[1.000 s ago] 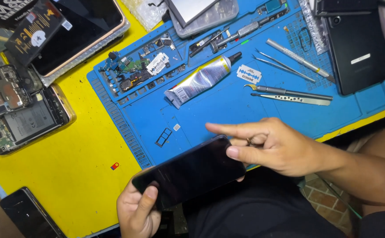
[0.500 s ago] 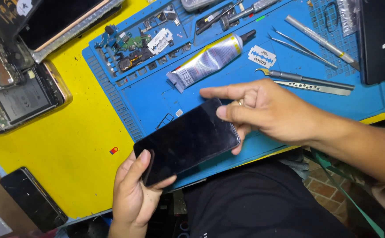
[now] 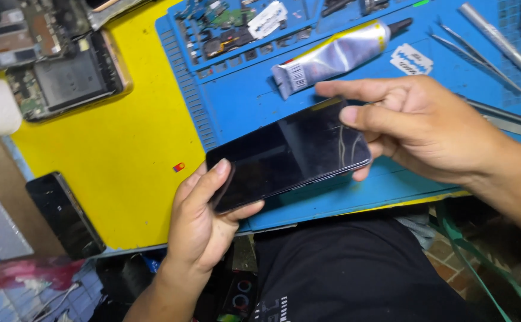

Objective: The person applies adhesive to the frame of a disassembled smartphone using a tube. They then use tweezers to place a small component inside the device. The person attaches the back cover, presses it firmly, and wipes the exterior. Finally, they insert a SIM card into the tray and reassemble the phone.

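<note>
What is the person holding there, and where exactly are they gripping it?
A black phone, screen up. The left hand grips its near end, thumb on the glass; the right hand pinches the far end between thumb and fingers.

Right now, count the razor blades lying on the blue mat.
2: one razor blade in the mat's top tray by the circuit parts, another right of the glue tube's nozzle. More may lie outside the frame.

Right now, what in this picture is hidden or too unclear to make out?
- Phone, head view: its underside faces away; left hand and right hand cover both ends.
- Opened phone: cut off by the top edge.
- Tweezers: tips run off the top edge.
- Red speck on the yellow table: too small to identify.
</note>
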